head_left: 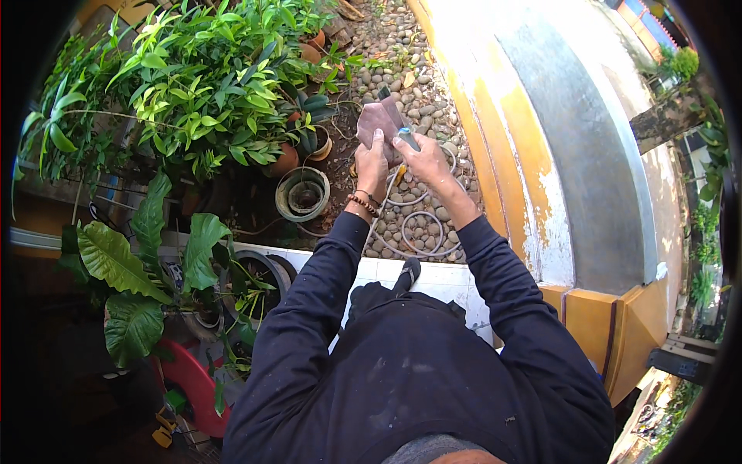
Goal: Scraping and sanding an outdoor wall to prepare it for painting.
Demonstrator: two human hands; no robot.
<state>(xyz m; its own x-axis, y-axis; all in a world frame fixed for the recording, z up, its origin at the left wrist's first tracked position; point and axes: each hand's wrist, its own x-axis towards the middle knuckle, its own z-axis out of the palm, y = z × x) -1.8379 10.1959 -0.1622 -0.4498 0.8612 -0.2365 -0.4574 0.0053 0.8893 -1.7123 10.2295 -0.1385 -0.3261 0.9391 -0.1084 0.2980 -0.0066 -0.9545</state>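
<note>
Outdoors in bright sun, a garden bed of rounded grey pebbles (429, 116) lies in front of the person, who wears a dark long-sleeved top. Along the right side of the pebble bed curves a broad low wall (568, 139), grey on top, its yellow side peeling to white. To the left of the bed grows a dense leafy shrub (193, 93); nearer the person on that side is a large-leafed plant (116, 259). White floor tiles (386, 271) border the bed's near edge. A round greenish pot (280, 193) sits just beside the bed on its left, and a pale hose (403, 230) loops over the stones. Above the bed, both hands are raised close together. The left hand (372, 166), a beaded bracelet at its wrist, pinches a reddish-brown sheet (376, 124), perhaps sandpaper, with the thumb on its face. The right hand (427, 162) is closed on a slim blue-green piece (411, 141), possibly a tool handle; its hidden part cannot be told. The step in hand seems to be arranging sheet and piece against each other; the next move would call for a steady left pinch while the right fingers adjust their hold.
</note>
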